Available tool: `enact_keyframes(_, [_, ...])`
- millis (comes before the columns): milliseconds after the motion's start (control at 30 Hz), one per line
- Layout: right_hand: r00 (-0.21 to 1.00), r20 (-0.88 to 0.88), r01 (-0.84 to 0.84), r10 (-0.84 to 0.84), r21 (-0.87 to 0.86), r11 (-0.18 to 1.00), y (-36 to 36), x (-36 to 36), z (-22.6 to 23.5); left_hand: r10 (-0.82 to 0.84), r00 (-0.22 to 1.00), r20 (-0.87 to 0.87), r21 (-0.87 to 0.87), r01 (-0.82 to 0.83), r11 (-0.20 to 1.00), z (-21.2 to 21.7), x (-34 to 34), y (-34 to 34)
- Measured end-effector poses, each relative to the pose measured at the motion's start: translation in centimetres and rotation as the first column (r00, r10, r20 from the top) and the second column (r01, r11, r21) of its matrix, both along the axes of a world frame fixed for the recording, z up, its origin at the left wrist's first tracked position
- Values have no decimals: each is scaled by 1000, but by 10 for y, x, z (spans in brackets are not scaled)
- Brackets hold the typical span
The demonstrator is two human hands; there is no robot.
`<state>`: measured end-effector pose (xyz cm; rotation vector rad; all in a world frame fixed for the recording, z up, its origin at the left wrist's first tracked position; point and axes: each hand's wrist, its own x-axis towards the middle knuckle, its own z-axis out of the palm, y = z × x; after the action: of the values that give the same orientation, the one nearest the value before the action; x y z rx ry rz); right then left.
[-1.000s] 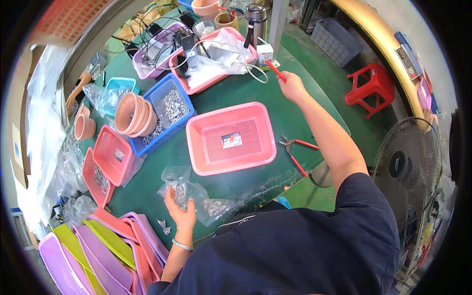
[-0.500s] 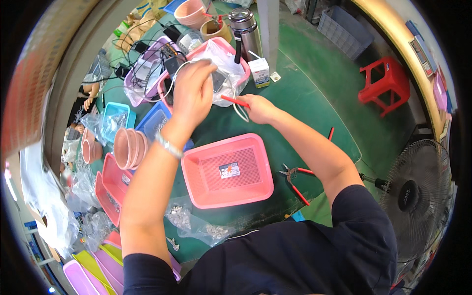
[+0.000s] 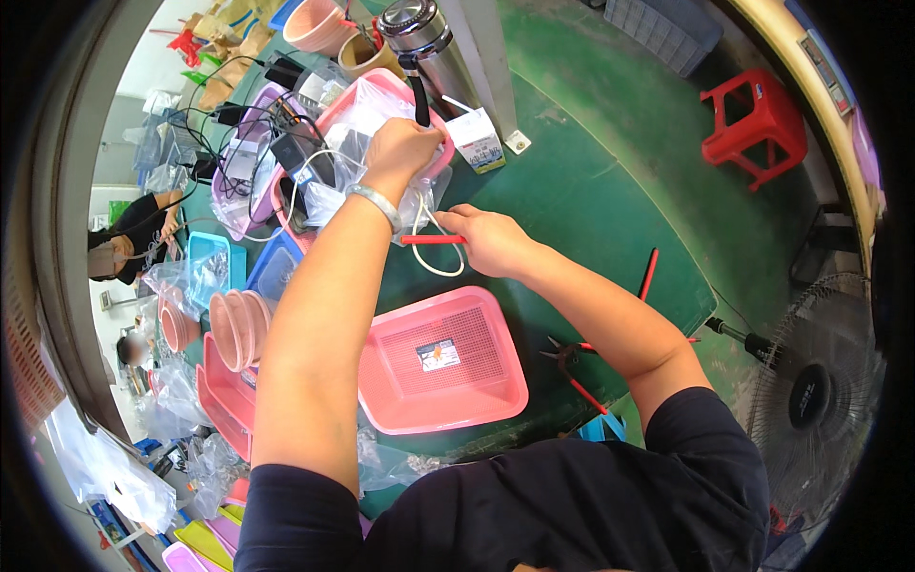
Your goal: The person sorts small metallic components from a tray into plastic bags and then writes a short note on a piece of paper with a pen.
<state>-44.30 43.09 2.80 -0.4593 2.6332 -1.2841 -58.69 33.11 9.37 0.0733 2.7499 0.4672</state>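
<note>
My left hand [image 3: 404, 151] reaches across the green table, its fingers closed on a clear plastic bag [image 3: 355, 133] that lies in a pink tray [image 3: 379, 88] at the far side. Just to its right, my right hand [image 3: 488, 240] pinches a thin red tube [image 3: 431, 239] that points left. A white cord loop [image 3: 440, 265] hangs between the two hands. Closer to me stands a pink mesh basket [image 3: 477, 405] with a small labelled packet [image 3: 437, 355] inside.
Red-handled pliers [image 3: 574, 372] and a red stick [image 3: 648, 275] lie at the right. A steel flask [image 3: 417, 33], a small white carton [image 3: 477, 145], stacked pink bowls [image 3: 238, 329] and blue trays [image 3: 276, 272] crowd the far left. A red stool [image 3: 753, 119] and a fan [image 3: 818, 381] stand on the floor.
My left hand has left the plastic bags near my body, stretched forward to the far pink tray and closed on the bag there. My right hand drew back a little with the red tube.
</note>
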Motion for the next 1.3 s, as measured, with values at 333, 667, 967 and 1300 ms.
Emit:
enact_keyframes(333, [1000, -5, 8, -8, -16, 1000, -1, -4, 2, 65, 993, 95, 382, -96, 919, -39, -21, -22])
enact_keyframes(667, [1000, -5, 16, -16, -31, 999, -2, -2, -3, 55, 996, 64, 279, -70, 958, -43, -25, -24])
enact_keyframes(967, [999, -6, 51, -51, -44, 998, 3, 0, -2, 91, 987, 133, 385, -136, 913, -32, -15, -23])
enact_keyframes(1300, [956, 16, 290, -291, -176, 941, 23, -2, 18, 128, 947, 295, 654, -298, 696, 21, 12, -42])
